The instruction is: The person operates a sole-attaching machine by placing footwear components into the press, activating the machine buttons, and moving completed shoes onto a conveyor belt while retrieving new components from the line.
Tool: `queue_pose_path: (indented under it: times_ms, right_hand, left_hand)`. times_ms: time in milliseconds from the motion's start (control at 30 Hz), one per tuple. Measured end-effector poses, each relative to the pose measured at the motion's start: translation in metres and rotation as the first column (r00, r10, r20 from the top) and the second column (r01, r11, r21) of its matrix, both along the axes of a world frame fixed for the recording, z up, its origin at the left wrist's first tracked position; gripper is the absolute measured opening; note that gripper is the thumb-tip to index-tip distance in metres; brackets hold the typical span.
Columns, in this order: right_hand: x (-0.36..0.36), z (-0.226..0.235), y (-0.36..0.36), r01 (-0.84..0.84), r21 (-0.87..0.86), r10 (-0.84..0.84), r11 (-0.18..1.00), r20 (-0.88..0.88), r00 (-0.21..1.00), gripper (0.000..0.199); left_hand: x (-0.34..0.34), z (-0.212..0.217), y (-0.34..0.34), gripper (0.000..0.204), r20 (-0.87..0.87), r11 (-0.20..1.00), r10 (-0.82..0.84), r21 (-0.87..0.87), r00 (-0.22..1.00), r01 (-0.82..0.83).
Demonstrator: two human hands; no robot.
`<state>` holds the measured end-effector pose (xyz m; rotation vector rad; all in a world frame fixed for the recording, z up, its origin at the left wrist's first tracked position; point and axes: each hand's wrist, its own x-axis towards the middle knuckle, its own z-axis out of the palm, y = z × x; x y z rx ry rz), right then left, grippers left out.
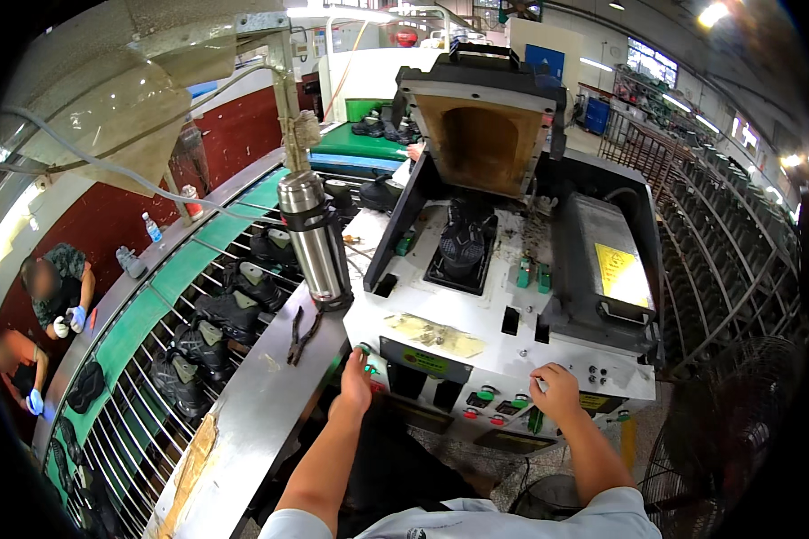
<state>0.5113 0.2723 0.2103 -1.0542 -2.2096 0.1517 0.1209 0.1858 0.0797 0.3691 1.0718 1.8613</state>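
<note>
The white press machine (476, 332), with a black shoe (463, 247) seated under its raised mould lid (481, 135), is judged heavy and rigid, worked only by light fingertip pressure on the front control panel (503, 400). At the panel's left end the left hand (356, 382) is laid with fingers curled on a green button; toward its right end the right hand (557, 391) is bent loosely over the buttons, nothing being gripped. Left of the machine a steel flask (315, 238) and pliers (301, 334) are seen on the metal surface (252, 422).
</note>
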Motion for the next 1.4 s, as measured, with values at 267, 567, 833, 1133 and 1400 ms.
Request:
queue_pose_path:
  times_ms: [267, 567, 833, 1133, 1400]
  right_hand:
    - [-0.029, -0.005, 0.037, 0.278, -0.125, -0.254, 0.952, 0.177, 0.951, 0.021]
    - [-0.035, -0.027, 0.045, 0.295, -0.090, -0.288, 0.951, 0.080, 0.954, 0.012]
    - [-0.032, -0.033, 0.042, 0.269, 0.008, -0.269, 0.963, 0.024, 0.963, 0.012]
    - [-0.033, -0.035, 0.045, 0.274, 0.035, -0.274, 0.961, 0.005, 0.962, 0.012]
    - [-0.036, -0.026, 0.039, 0.283, -0.027, -0.282, 0.959, 0.040, 0.959, 0.011]
  left_hand:
    - [-0.076, -0.034, -0.096, 0.022, -0.345, 0.868, 0.373, -0.196, 0.861, -0.455]
    - [-0.131, -0.068, -0.202, 0.025, -0.767, 0.679, 0.334, -0.207, 0.548, -0.704]
    - [-0.112, -0.046, -0.206, 0.021, -0.899, 0.628, 0.163, -0.223, 0.406, -0.745]
    - [-0.104, -0.037, -0.208, 0.020, -0.908, 0.617, 0.201, -0.174, 0.367, -0.767]
    - [-0.109, -0.042, -0.214, 0.021, -0.919, 0.631, 0.187, -0.159, 0.348, -0.759]
